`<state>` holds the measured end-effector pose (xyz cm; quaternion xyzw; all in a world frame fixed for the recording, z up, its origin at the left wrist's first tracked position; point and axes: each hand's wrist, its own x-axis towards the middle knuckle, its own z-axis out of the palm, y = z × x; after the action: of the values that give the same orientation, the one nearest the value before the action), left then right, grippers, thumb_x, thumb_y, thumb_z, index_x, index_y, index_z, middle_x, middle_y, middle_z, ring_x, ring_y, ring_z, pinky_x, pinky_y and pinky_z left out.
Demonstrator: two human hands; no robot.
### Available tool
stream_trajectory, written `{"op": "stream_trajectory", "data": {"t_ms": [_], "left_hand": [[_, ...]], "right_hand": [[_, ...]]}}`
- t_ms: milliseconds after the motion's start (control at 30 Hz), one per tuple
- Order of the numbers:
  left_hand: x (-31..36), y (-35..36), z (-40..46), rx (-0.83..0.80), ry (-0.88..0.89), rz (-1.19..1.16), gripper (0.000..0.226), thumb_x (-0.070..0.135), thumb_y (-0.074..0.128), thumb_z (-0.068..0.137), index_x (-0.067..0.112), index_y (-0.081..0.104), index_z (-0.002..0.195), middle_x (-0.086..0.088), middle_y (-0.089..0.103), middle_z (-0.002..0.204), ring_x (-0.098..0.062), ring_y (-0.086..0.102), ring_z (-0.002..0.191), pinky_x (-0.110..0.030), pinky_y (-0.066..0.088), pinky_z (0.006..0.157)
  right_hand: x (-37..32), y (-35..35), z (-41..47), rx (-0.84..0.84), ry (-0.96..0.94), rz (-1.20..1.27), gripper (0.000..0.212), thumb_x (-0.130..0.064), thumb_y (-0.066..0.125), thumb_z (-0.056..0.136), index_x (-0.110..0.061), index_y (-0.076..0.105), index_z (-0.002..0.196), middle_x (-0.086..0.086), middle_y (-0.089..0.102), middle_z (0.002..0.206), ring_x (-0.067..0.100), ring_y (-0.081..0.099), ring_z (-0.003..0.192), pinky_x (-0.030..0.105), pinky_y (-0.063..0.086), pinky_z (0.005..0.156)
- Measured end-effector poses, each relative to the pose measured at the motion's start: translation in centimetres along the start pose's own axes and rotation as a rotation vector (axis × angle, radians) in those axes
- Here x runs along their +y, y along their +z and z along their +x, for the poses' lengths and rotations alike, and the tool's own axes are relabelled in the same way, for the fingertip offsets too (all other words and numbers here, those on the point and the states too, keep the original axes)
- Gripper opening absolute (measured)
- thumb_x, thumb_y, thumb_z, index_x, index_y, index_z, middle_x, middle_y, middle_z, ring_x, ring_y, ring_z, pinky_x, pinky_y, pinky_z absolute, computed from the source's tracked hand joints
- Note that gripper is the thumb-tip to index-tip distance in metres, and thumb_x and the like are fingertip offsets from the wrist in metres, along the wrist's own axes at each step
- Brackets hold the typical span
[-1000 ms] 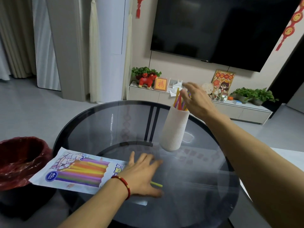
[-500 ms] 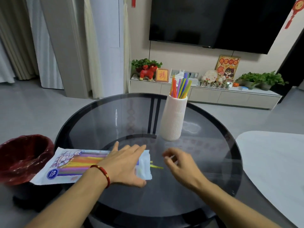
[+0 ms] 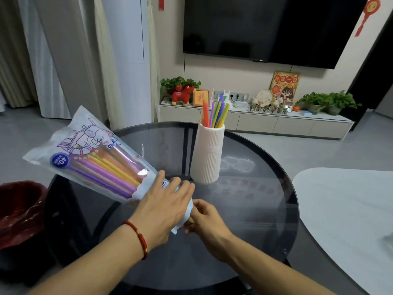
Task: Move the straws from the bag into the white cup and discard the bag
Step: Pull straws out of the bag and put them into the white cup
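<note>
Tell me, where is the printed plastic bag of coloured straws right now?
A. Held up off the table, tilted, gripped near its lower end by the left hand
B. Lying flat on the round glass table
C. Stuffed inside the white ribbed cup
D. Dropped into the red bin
A: the printed plastic bag of coloured straws slants up above the round glass table, with the left hand clasping its lower end.

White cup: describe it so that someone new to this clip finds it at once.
On the round dark glass table, past both hands, stands the white cup: a tall ribbed cylinder, upright. Coloured straws fan out of its top, and nothing else on the table stands upright.
</note>
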<state>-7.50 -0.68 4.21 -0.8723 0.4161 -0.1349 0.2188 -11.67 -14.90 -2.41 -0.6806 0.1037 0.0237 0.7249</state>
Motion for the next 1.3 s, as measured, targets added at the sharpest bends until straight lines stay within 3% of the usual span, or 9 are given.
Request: {"op": "stream_trajectory", "data": {"t_ms": [100, 300, 400, 467, 567, 733, 900, 1100, 1300], "left_hand": [[0.4, -0.1, 0.0, 0.023, -0.015, 0.014, 0.112, 0.033, 0.077, 0.071, 0.006, 0.005, 0.151, -0.013, 0.025, 0.147, -0.037, 0.032, 0.129, -0.061, 0.01, 0.107], [-0.4, 1.5, -1.1, 0.018, -0.135, -0.255, 0.11, 0.047, 0.058, 0.069, 0.021, -0.005, 0.155, 0.002, 0.026, 0.148, -0.025, 0.033, 0.124, -0.049, 0.028, 0.101], [-0.9, 2.5, -1.5, -0.012, -0.152, -0.419, 0.113, 0.055, 0.058, 0.067, 0.031, -0.009, 0.155, 0.008, 0.024, 0.148, -0.02, 0.031, 0.128, -0.046, 0.027, 0.103], [-1.1, 2.7, -1.5, -0.024, -0.149, -0.457, 0.113, 0.056, 0.059, 0.066, 0.034, -0.007, 0.154, 0.009, 0.024, 0.149, -0.019, 0.03, 0.129, -0.045, 0.027, 0.105], [-1.4, 2.8, -1.6, -0.05, -0.154, -0.466, 0.114, 0.054, 0.062, 0.066, 0.035, -0.009, 0.153, 0.009, 0.022, 0.151, -0.019, 0.028, 0.134, -0.05, 0.024, 0.111], [-1.7, 2.9, -1.6, -0.118, -0.166, -0.506, 0.117, 0.049, 0.068, 0.07, 0.034, -0.012, 0.154, 0.003, 0.02, 0.154, -0.022, 0.022, 0.142, -0.062, 0.012, 0.118], [-1.3, 3.0, -1.5, -0.105, -0.149, -0.513, 0.116, 0.05, 0.069, 0.07, 0.032, -0.008, 0.155, 0.003, 0.022, 0.152, -0.022, 0.024, 0.14, -0.063, 0.013, 0.116], [-1.6, 3.2, -1.2, -0.201, -0.151, -0.513, 0.115, 0.049, 0.072, 0.071, 0.034, -0.005, 0.155, 0.001, 0.019, 0.154, -0.024, 0.02, 0.144, -0.068, 0.008, 0.116], [-3.0, 4.5, -1.6, -0.367, -0.137, -0.551, 0.124, 0.058, 0.071, 0.067, 0.04, -0.017, 0.152, -0.008, 0.019, 0.152, -0.029, 0.012, 0.147, -0.075, -0.002, 0.111]], "right_hand": [[-0.2, -0.4, 0.0, -0.027, 0.014, 0.068, 0.025, -0.023, 0.063, 0.102, 0.0, 0.067, 0.11, 0.009, 0.078, 0.085, 0.018, 0.067, 0.068, 0.028, 0.057, 0.064], [-0.4, -1.8, 0.2, 0.161, -0.106, -0.029, 0.016, -0.018, 0.078, 0.092, -0.002, 0.079, 0.09, 0.011, 0.077, 0.076, 0.022, 0.065, 0.06, 0.027, 0.054, 0.054], [-0.7, -2.1, 0.2, 0.21, -0.24, -0.221, 0.012, -0.027, 0.08, 0.089, -0.016, 0.081, 0.084, 0.004, 0.078, 0.073, 0.01, 0.068, 0.056, 0.024, 0.052, 0.047], [-0.9, -2.2, 0.5, 0.228, -0.334, -0.389, 0.012, -0.031, 0.079, 0.089, -0.021, 0.081, 0.084, -0.003, 0.079, 0.075, 0.006, 0.072, 0.062, 0.023, 0.057, 0.054], [-1.5, -3.1, 1.1, 0.242, -0.388, -0.462, 0.005, -0.024, 0.08, 0.089, -0.024, 0.081, 0.084, -0.006, 0.079, 0.076, 0.006, 0.073, 0.069, 0.024, 0.061, 0.066], [-2.0, -5.5, 1.2, 0.222, -0.27, -0.29, 0.007, -0.012, 0.078, 0.091, -0.015, 0.081, 0.086, 0.012, 0.077, 0.072, 0.012, 0.065, 0.057, 0.024, 0.054, 0.054], [-1.4, -5.1, 0.7, 0.176, -0.179, -0.235, 0.021, -0.038, 0.074, 0.095, -0.017, 0.078, 0.096, 0.005, 0.077, 0.083, 0.015, 0.066, 0.056, 0.028, 0.054, 0.05], [-1.4, -5.4, 1.0, 0.222, -0.225, -0.352, 0.012, -0.015, 0.077, 0.093, -0.014, 0.081, 0.082, 0.006, 0.075, 0.065, 0.012, 0.061, 0.05, 0.023, 0.052, 0.05], [-4.7, -10.6, -0.8, 0.29, -0.363, -0.263, 0.005, -0.018, 0.084, 0.086, -0.013, 0.082, 0.087, 0.013, 0.074, 0.067, 0.019, 0.064, 0.055, 0.025, 0.055, 0.054]]}}
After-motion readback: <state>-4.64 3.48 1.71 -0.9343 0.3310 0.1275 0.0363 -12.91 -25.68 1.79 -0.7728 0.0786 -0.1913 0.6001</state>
